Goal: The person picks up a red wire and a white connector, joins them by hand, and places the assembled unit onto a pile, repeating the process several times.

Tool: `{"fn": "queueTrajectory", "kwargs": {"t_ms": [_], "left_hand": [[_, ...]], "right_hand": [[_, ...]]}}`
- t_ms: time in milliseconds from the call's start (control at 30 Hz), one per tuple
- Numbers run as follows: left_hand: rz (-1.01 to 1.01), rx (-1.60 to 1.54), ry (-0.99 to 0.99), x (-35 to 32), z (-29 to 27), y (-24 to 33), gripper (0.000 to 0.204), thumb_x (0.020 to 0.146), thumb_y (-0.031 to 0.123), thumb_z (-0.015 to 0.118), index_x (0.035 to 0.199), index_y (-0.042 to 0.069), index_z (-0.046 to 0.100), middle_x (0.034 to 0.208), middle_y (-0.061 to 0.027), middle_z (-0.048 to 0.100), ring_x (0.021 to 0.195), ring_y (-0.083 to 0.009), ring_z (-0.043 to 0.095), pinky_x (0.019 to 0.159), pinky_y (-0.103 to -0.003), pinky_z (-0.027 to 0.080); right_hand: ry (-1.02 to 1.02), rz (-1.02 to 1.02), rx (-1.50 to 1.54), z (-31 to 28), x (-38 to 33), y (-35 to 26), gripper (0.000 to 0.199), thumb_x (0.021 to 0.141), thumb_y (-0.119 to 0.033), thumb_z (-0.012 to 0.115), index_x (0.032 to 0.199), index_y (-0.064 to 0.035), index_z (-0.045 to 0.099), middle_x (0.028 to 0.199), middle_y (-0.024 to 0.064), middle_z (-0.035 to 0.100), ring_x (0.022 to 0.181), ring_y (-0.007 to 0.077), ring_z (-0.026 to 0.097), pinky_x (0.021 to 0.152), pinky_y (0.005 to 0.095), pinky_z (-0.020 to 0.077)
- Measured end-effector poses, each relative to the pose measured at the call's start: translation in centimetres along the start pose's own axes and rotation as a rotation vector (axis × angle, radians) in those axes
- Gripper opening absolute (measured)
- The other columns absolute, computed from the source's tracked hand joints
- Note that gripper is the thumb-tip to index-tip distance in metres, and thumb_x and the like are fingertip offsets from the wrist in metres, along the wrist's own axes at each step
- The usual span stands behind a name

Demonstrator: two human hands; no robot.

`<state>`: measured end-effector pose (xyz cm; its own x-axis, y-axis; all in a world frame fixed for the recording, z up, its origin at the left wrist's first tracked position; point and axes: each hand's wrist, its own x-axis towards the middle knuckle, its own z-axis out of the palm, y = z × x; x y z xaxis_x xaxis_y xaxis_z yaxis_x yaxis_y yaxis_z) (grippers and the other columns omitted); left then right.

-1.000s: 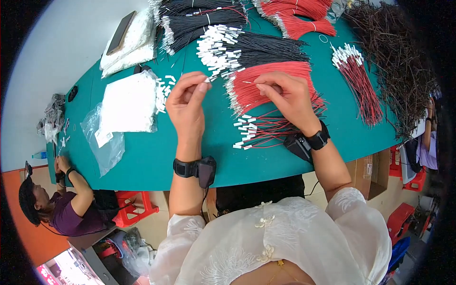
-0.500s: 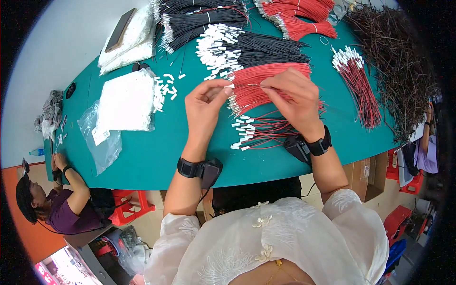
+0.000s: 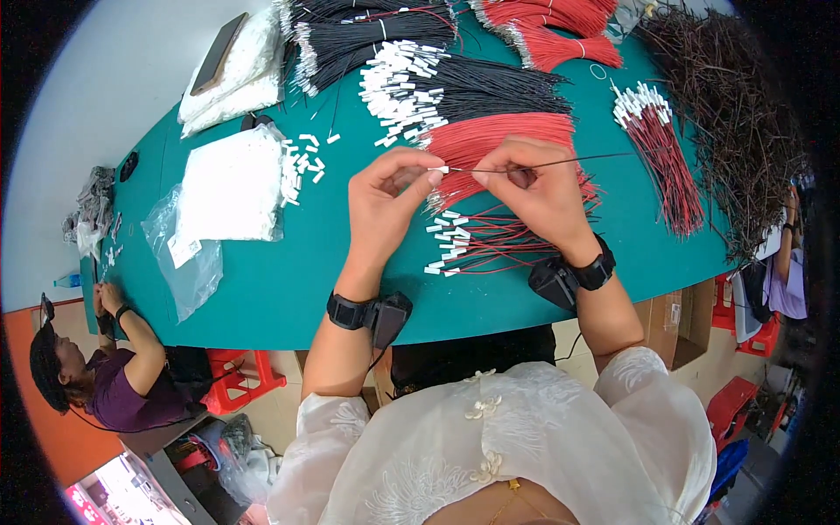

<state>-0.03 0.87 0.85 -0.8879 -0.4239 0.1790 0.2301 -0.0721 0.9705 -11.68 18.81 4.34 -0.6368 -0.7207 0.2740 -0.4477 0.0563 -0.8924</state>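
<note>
Between the thumb and index finger of my left hand [image 3: 378, 210] is a small white connector housing [image 3: 444, 170]. My right hand [image 3: 544, 192] pinches a thin dark wire [image 3: 599, 157], whose long tail stretches out to the right. The wire's near end meets the housing; how deep it sits cannot be made out. Both hands hover over a bundle of red wires [image 3: 499, 131]. Just beyond lie black wires [image 3: 499, 92] with white housings on their left ends. Closer to me, a loose row of red and dark wires [image 3: 503, 241] also carries white housings.
Loose white housings [image 3: 302, 166] lie beside a filled white bag [image 3: 229, 188]. A phone [image 3: 219, 54] rests on more bags at the far left. To the right are a finished-looking red bundle [image 3: 661, 162] and a heap of dark wires [image 3: 726, 114]. A co-worker [image 3: 114, 367] sits left.
The housing in my left hand and the wire in my right hand have come together, closing the gap between them. My right fingers have curled, and the wire's tail now shows against the table.
</note>
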Motion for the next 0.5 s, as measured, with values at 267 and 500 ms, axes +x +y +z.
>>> {"fn": "queueTrajectory", "kwargs": {"t_ms": [267,500], "left_hand": [[0.007,0.025,-0.015,-0.06,0.13,-0.07,0.016,0.088,-0.007,0.071,0.104,-0.003,0.070,0.105,-0.0073,0.070,0.096,-0.0122,0.067,0.087,-0.024,0.053],[-0.051,-0.019,-0.029,-0.13,0.00,0.00,0.015,0.089,-0.006,0.071,0.104,-0.003,0.070,0.105,-0.0071,0.070,0.096,-0.0124,0.067,0.088,-0.025,0.053]], "right_hand": [[-0.018,0.090,0.091,0.31,-0.02,0.36,0.004,0.084,-0.001,0.075,0.087,0.0006,0.072,0.074,-0.0047,0.062,0.064,0.0002,0.043,0.054,0.0204,0.0301],[-0.023,0.119,0.151,0.31,-0.15,0.29,0.004,0.084,-0.001,0.075,0.087,0.0005,0.072,0.074,-0.0055,0.061,0.064,0.0001,0.043,0.055,0.0203,0.0311]]}}
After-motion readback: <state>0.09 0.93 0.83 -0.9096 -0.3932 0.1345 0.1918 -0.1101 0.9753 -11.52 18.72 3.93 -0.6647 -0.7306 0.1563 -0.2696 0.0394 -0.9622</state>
